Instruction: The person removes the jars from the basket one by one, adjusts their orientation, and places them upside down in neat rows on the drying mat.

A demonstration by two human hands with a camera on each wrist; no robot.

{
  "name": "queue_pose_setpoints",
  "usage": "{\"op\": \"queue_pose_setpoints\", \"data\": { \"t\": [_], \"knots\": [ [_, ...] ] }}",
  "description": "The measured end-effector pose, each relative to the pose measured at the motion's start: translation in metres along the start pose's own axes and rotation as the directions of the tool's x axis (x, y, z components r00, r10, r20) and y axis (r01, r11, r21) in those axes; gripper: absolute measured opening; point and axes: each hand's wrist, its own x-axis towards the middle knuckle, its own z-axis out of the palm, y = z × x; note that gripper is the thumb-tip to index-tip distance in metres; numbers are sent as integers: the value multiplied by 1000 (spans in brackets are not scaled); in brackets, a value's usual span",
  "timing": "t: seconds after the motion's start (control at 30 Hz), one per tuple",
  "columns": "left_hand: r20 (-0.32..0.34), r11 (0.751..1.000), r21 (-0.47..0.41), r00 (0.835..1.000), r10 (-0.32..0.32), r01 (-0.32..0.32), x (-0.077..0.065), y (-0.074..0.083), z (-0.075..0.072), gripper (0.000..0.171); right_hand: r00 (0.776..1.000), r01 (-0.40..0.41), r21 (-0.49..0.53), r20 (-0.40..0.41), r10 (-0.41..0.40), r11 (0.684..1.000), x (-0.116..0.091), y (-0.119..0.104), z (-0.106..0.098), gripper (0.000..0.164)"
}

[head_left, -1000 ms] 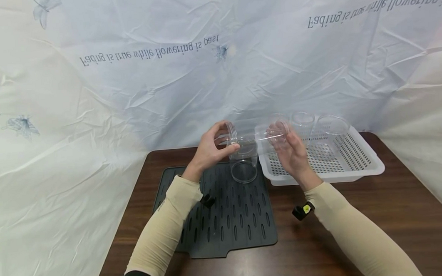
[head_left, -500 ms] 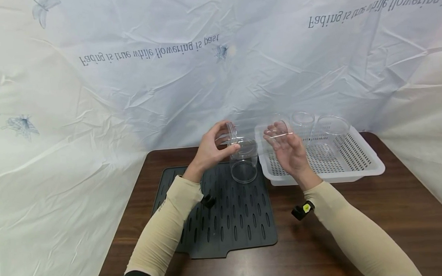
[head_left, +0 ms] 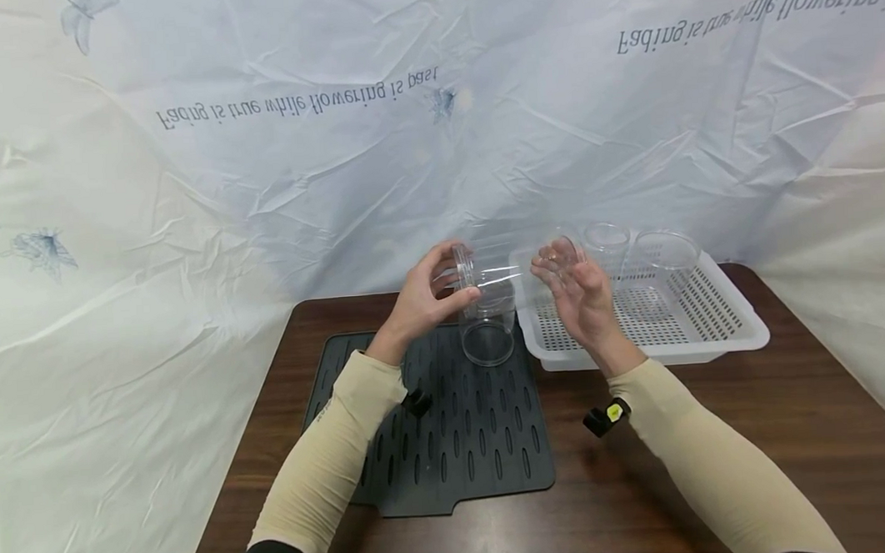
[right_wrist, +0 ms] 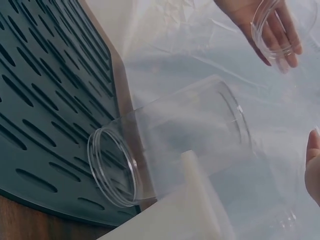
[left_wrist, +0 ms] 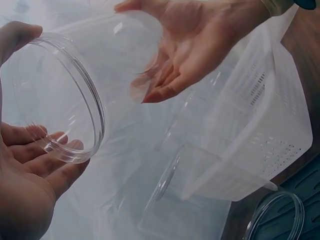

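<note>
A clear plastic jar (head_left: 495, 253) lies sideways in the air between both hands. My left hand (head_left: 428, 290) holds its threaded mouth (left_wrist: 95, 100), thumb on one side and fingers on the other. At the opposite end, my right hand (head_left: 585, 306) spans the base, with fingertips and thumb on either side of it; in the left wrist view the palm of this hand (left_wrist: 200, 40) faces the jar. Below the held jar, a second clear jar (right_wrist: 165, 145) stands mouth down on the dark drying mat (head_left: 451, 443), beside the basket.
A white perforated basket (head_left: 724, 347) stands to the right of the mat on the brown wooden table (head_left: 685, 464). Two more clear round vessels rise from it, a smaller one (head_left: 607, 236) and a wider one (head_left: 668, 250). A pale printed sheet (head_left: 346, 164) hangs behind.
My right hand's fingers spread at the jar's base half a second ago and have bent in around it again. The left hand and the jar stay in nearly the same place.
</note>
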Motion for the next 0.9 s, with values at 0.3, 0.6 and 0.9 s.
{"op": "queue_pose_setpoints", "data": {
  "t": [0.3, 0.6, 0.9],
  "knots": [
    [46, 999, -44, 999, 9, -6, -1, 4, -3, 74, 999, 13, -39, -37, -14, 999, 12, -10, 9, 53],
    [117, 999, -20, 993, -27, 29, -5, 13, -10, 83, 999, -3, -130, -42, -3, 992, 17, -21, 16, 58],
    [128, 998, 49, 990, -52, 46, -14, -1, -21, 97, 999, 45, -197, 11, -43, 979, 23, -31, 17, 61]
  ]
}}
